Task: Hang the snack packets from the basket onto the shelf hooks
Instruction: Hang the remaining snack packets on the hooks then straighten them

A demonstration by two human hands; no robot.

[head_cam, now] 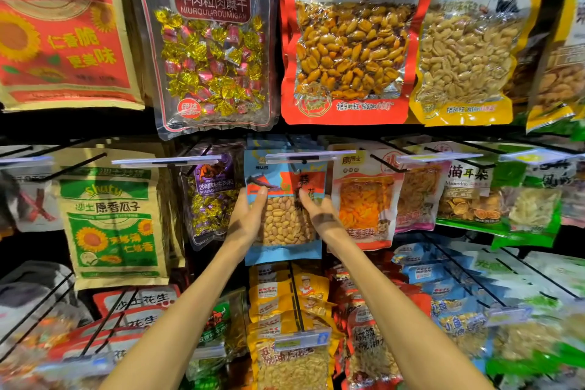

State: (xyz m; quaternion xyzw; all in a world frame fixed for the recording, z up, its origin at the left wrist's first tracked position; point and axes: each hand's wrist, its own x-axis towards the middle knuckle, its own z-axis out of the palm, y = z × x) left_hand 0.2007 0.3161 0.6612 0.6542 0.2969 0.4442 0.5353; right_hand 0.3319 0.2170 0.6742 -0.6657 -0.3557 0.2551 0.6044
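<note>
A blue peanut packet [285, 218] with a red label and a clear window hangs in the middle row, its top at the shelf hook [300, 157] behind a clear price strip. My left hand [250, 215] holds the packet's left edge, thumb on the front near the label. My right hand [319, 212] holds its right side, with fingers reaching up to the red label. Whether the packet's hole is over the hook is hidden by the price strip. No basket is in view.
Hanging snack packets fill the shelf: a green sunflower seed bag [110, 218] at left, a purple candy bag [215, 193] and an orange packet [364, 199] on either side of the blue one. Black wire hooks [459, 275] jut out from the lower rows.
</note>
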